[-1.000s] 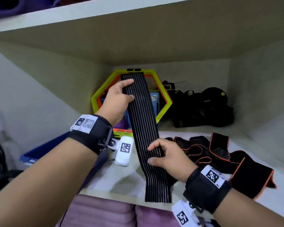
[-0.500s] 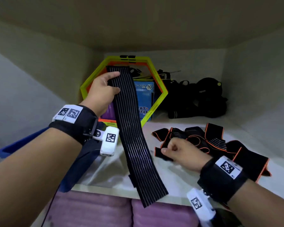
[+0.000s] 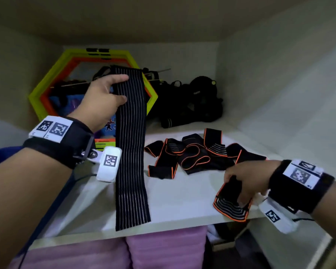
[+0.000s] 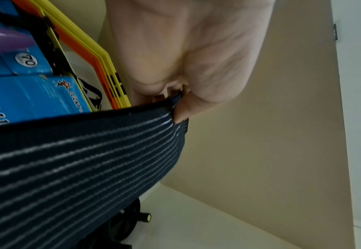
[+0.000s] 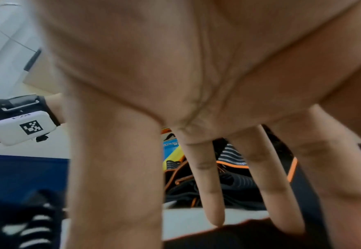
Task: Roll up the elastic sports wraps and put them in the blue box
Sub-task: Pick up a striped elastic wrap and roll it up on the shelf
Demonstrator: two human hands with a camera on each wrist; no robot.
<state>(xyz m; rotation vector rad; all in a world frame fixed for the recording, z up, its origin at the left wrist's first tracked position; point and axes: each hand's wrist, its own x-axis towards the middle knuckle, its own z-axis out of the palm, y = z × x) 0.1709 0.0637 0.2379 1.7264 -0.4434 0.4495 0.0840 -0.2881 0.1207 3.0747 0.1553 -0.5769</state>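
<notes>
- Black elastic with pale lengthwise stripes, the long wrap [image 3: 131,144] hangs as a flat band down the middle of the head view, its long axis running from the upper centre to the front edge of the shelf [image 3: 182,193], where its lower end lies.
- The left hand [image 3: 103,100] pinches the wrap's top end, thumb on the near face and fingers behind; the left wrist view shows the thumb [image 4: 209,87] clamped at the band's corner.
- The right hand [image 3: 246,179], at lower right of the head view, presses spread, mostly straight fingers onto the near end of an orange-edged wrap [image 3: 231,202] lying flat at the shelf's front edge. The right wrist view shows the fingers [image 5: 209,176] extended downward, not curled round anything.
- More orange-edged wraps [image 3: 192,156] lie tangled in the centre of the frame, just beyond that hand.
- The blue box [image 3: 0,156] shows only as a dark blue edge at far left, beyond the left forearm.
- Judgement: rolling the striped wrap calls for a second hand at its free lower end, which lies to the left of the right hand's fingers and nearer to it than to the left. The roll would run along the band's length.
</notes>
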